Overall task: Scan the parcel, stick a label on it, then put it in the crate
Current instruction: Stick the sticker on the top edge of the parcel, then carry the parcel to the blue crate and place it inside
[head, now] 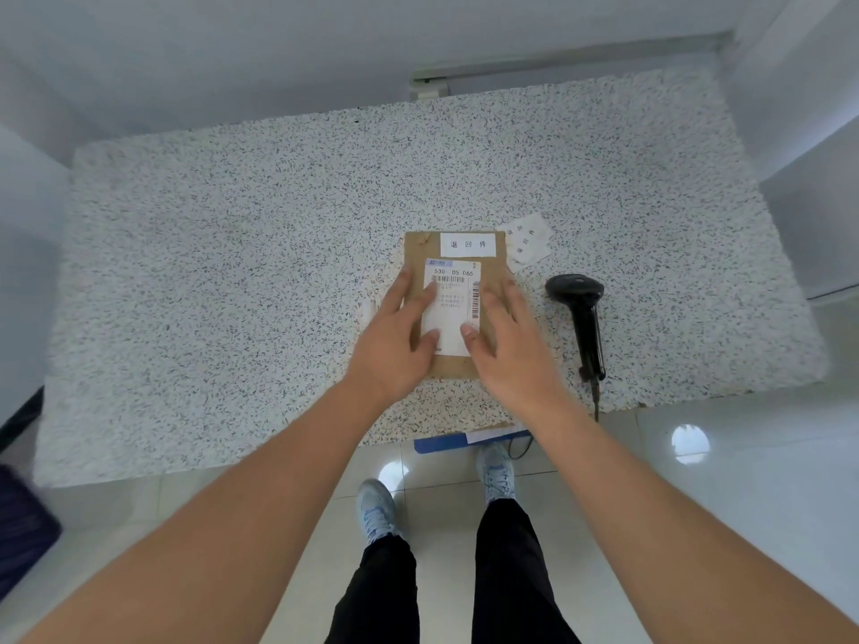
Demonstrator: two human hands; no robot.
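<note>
At the far left edge we see a dark blue object (23, 532), blurred and cut off by the frame, standing on the floor beside the table; we cannot tell what it is. The speckled table (232, 271) fills the middle of the view.

Our left hand (395, 337) lies flat and open on the left part of the parcel (492, 271), fingers spread, the index finger reaching onto the shipping label (453, 309) and the thumb touching its lower left edge. It grips nothing; the palm rests over the parcel's left edge.

The parcel is a flat brown cardboard packet lying on the table, near its front edge and slightly right of centre. The white shipping label with barcodes is stuck on its middle. Along its far end sits a smaller white label (468, 244) printed with three characters.

Our right hand (506, 350) is likewise open and flat, pressing on the parcel's right side, its thumb on the lower right corner of the shipping label and its fingers pointing away from us.

Just beyond the parcel's far right corner lie loose white labels (527, 244) on the table, touching or nearly touching the cardboard. Further right, near but apart from the parcel, a black handheld scanner (581, 313) lies on the table, head away from us, its cable running off the front edge.

Below the table edge a blue object (441, 442) shows, and our shoes (379, 508) stand on the pale floor.
</note>
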